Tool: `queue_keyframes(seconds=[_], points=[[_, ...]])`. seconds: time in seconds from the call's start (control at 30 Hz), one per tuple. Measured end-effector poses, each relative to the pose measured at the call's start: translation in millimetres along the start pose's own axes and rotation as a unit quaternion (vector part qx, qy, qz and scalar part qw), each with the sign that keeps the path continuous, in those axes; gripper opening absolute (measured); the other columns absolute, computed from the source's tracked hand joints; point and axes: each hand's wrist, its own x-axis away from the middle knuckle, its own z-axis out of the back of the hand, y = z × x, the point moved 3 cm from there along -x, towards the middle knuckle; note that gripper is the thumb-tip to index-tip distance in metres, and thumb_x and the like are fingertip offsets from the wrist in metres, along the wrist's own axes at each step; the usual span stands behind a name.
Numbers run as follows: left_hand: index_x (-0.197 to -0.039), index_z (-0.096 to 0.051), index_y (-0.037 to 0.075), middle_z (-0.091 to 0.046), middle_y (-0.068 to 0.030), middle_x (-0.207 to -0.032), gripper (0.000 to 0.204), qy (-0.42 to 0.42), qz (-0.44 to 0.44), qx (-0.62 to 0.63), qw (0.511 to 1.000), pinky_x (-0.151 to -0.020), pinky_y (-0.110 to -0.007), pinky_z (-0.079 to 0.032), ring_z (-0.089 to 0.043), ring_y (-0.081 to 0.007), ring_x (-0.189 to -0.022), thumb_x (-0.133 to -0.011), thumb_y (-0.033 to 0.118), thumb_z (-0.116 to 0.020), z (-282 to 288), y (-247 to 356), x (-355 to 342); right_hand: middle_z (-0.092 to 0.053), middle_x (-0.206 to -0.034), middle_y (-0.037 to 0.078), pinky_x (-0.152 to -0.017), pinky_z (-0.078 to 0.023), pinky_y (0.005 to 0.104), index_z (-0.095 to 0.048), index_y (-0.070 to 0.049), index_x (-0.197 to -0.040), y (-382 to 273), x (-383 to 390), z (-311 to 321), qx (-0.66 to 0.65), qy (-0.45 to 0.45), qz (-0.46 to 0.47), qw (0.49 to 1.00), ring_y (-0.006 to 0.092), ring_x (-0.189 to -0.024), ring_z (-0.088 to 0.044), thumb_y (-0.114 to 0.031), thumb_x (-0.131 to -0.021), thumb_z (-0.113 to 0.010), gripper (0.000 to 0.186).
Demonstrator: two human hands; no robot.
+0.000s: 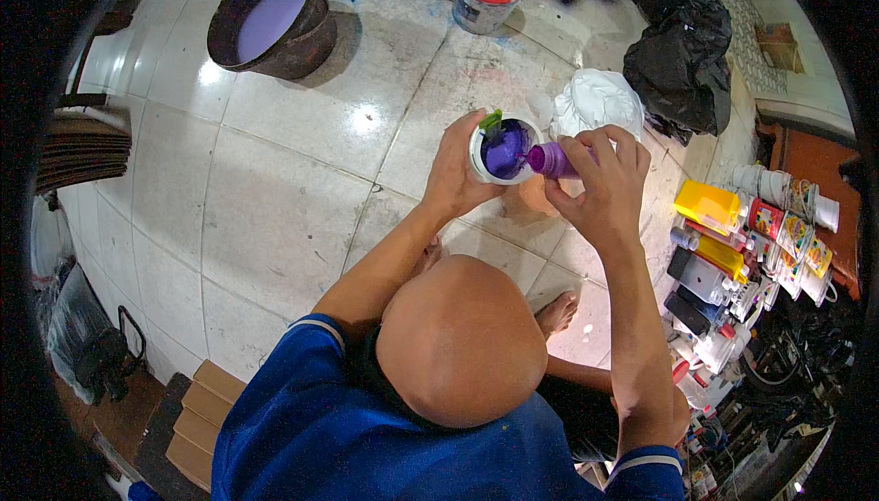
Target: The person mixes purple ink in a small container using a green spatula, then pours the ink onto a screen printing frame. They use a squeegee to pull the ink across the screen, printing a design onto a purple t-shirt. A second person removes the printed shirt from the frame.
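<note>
My left hand is wrapped round the side of a small white tub. Dark purple paint lies inside it, smeared up the inner wall. A green stick-like thing leans at the tub's far left rim; its lower end is hidden. With its fingers closed, my right hand grips a small purple bottle. The bottle is tipped on its side, its mouth pointing left at the tub's right rim. A thin dark streak shows between the mouth and the paint.
At the far left stands a dark bucket of lilac liquid. A red-lidded pail is at the back. A white bag and a black bag lie back right. Several bottles and jugs crowd the right; cardboard boxes sit lower left.
</note>
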Motion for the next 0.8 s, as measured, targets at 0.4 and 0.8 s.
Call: queue_keyframes(seconds=[0.4,0.8], points=[[-0.157,-0.043,0.007,-0.056,-0.0184,-0.15,0.114,-0.001,0.017,0.025,1.0,-0.12,-0.046,-0.043,-0.053,-0.039,-0.141,-0.061,0.024,-0.103,-1.8,-2.7,1.1,-0.069,-0.116,0.004,-0.103,-0.039,0.052,-0.074,-0.016,-0.12,-1.4,-2.6,3.5,0.009,-0.003,-0.001,1.0,0.0317,-0.123,-0.057,-0.029,-0.066,-0.092,0.058],[-0.157,-0.041,0.008,-0.055,-0.0185,-0.151,0.115,-0.009,0.021,0.023,0.999,-0.121,-0.048,-0.041,-0.052,-0.0407,-0.142,-0.061,0.023,-0.102,-2.2,-3.9,1.9,-0.069,-0.116,0.004,-0.104,-0.039,0.0522,-0.074,-0.017,-0.116,-1.1,-4.1,3.7,0.009,-0.008,-0.005,1.0,0.0314,-0.125,-0.056,-0.028,-0.068,-0.091,0.051]])
